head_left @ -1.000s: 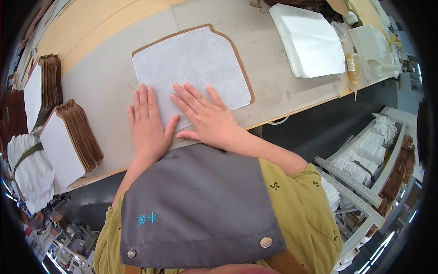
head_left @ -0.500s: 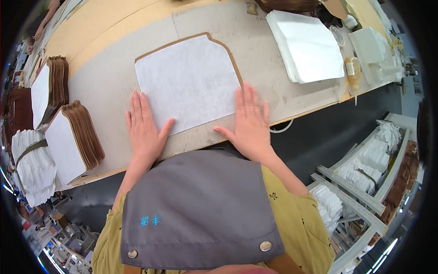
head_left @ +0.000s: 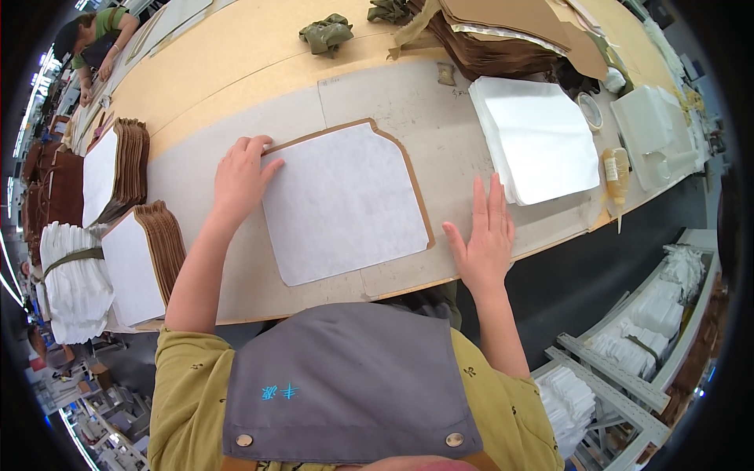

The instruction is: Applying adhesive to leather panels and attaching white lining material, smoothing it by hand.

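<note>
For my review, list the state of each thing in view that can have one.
White-faced piece: lying flat, brown border exposed along top and right.
Left hand: bent, thumb and fingers at the piece's upper-left corner; grip unclear.
Right hand: open, apart from the piece.
White sheets: stacked.
Nearer brown-edged stack: layered, white face showing.
White bundle: strapped with a dark band.
Bottle: lying down, unheld.
Green cloth: crumpled.
</note>
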Demonstrator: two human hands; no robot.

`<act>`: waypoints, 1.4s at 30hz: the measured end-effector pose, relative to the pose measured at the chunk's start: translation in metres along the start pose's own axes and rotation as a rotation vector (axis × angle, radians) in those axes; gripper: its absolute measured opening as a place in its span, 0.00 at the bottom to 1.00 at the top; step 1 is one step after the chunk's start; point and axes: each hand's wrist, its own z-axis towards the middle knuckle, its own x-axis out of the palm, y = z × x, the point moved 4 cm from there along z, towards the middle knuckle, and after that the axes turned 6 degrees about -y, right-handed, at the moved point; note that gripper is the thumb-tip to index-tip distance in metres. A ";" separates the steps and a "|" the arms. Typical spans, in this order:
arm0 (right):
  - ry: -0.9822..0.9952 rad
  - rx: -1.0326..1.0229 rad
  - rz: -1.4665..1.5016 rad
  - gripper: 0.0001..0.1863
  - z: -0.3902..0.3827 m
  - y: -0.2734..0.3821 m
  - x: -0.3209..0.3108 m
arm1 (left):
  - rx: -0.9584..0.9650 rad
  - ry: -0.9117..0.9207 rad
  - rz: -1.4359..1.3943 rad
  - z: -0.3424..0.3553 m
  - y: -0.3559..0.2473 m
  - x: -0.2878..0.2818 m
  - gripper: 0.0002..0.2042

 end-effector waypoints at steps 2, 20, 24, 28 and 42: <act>-0.044 -0.014 -0.021 0.42 0.002 0.000 -0.002 | -0.045 0.087 -0.013 0.007 0.002 0.001 0.18; -0.046 -0.039 0.076 0.34 0.011 0.007 -0.007 | -0.406 0.155 -0.922 -0.002 0.033 0.000 0.07; -0.022 -0.131 0.169 0.33 0.036 0.018 -0.009 | -0.704 0.147 -1.607 -0.040 0.035 0.025 0.12; 0.073 -0.114 0.390 0.34 0.073 0.033 0.002 | -0.669 0.140 -1.480 -0.073 0.016 0.035 0.14; 0.163 0.088 1.383 0.14 0.118 0.101 -0.040 | -0.377 -0.216 -1.840 -0.105 0.008 -0.055 0.11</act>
